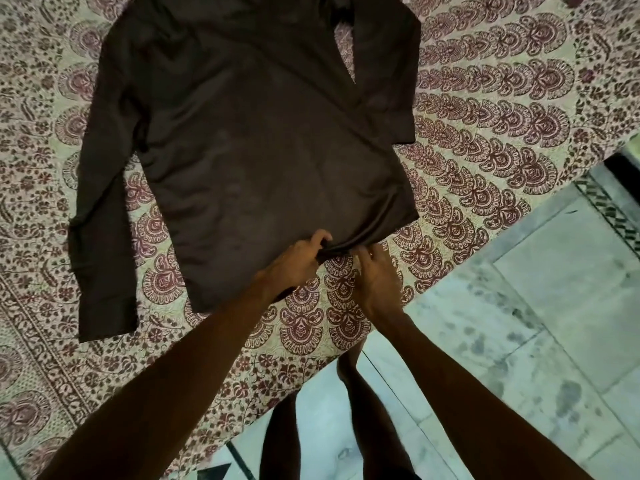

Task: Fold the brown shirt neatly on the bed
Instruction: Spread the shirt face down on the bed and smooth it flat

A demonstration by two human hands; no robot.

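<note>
Currently, the brown shirt [249, 140] lies spread flat on the patterned bedspread [485, 116], with its hem toward you and its collar end cut off by the top edge of the view. Your left hand [298, 258] is at the shirt's hem. Its fingers are curled over the edge and pinch a small bunch of cloth, while the thumb is hidden under the fabric. Your right hand [375, 275] sits just beside it on the same hem, fingers bent, with the fingertips closed on the bunched edge. How much cloth this hand holds cannot be determined, because the fingertips are partly covered. Between the two hands the hem is gathered into soft folds. Elsewhere the shirt body lies smooth. The long sleeve [104, 220] on the shirt's left-hand side runs alongside the body, and its cuff ends beyond the hem line. The sleeve on the opposite side is bent near the shoulder, and only its cuff [403, 129] shows clearly past the shirt's edge. A diagonal crease crosses the shirt's upper body, but the dark fabric does not show which layer lies on top. Below the shirt, past the bed's edge, the pale tiled floor [519, 306] and your legs [346, 393] are visible in shadow.
</note>
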